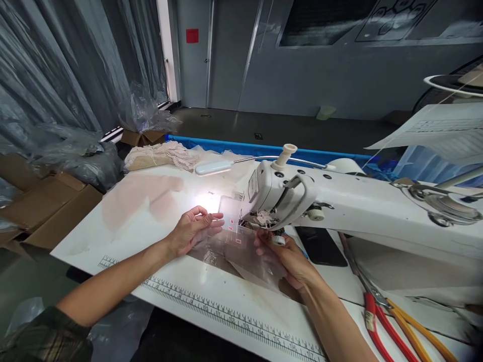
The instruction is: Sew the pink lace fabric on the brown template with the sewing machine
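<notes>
A white sewing machine stands on the white table, its lamp lighting the needle area. A clear plastic bag with small red marks lies under the machine's head. My left hand rests on the bag's left edge, fingers curled and partly spread, pressing it flat. My right hand lies on the bag just below the needle, fingers pinching its edge together with a small white lace piece at the presser foot.
A bundle of cream lace sits at the table's far left. Red- and yellow-handled tools lie at the right front, a dark phone beside the machine. A printed ruler runs along the front edge. Cardboard boxes stand left.
</notes>
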Demonstrator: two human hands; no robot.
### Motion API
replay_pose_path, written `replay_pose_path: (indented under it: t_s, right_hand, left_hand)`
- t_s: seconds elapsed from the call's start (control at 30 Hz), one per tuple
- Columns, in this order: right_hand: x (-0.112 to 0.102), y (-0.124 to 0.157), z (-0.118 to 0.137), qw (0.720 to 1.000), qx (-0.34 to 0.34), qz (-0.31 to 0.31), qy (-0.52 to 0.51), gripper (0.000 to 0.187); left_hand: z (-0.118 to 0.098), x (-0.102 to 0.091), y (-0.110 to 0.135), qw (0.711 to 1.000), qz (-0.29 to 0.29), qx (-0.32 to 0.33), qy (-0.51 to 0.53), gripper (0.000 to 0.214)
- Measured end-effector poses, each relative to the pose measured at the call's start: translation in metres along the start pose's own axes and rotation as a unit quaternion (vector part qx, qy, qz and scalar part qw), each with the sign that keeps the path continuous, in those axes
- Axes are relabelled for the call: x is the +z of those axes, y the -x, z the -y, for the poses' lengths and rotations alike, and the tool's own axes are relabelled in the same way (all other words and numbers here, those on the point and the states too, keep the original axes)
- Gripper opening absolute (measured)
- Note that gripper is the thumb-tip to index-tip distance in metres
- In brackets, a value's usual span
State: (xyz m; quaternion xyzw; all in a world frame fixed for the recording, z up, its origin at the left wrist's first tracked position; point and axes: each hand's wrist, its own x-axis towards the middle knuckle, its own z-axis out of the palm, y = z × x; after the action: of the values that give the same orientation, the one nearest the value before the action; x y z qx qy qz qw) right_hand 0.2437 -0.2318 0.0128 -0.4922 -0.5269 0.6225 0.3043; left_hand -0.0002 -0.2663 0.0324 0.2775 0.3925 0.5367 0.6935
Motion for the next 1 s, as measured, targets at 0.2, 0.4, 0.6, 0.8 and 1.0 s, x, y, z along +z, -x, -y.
replay_pose_path:
  t_s: [0.2,0.4,0.6,0.8,1.0]
  right_hand:
    - [0.004,0.005,0.008,1.000,0.014,0.016,0.001,0.058]
    - [0.010,0.033,0.022,0.958,0.050,0.261,0.108,0.037]
    - [-0.022,0.074,0.022,0.902,0.151,0.395,0.086,0.037]
    - [-0.026,0.031,0.010,0.988,0.003,0.077,0.136,0.046]
    - [-0.014,0.009,-0.002,0.937,-0.095,-0.125,0.313,0.043]
  left_hand:
    - [0.004,-0.003,-0.004,0.999,-0.011,0.001,-0.036,0.048]
    - [0.002,-0.005,0.007,0.990,0.028,-0.009,-0.135,0.051]
    - [-0.025,0.000,0.054,0.898,0.254,-0.161,-0.322,0.042]
    - [-0.025,-0.014,0.020,0.816,0.105,0.090,-0.562,0.022]
    - [-0.004,-0.033,-0.018,0.629,0.032,0.324,-0.706,0.014]
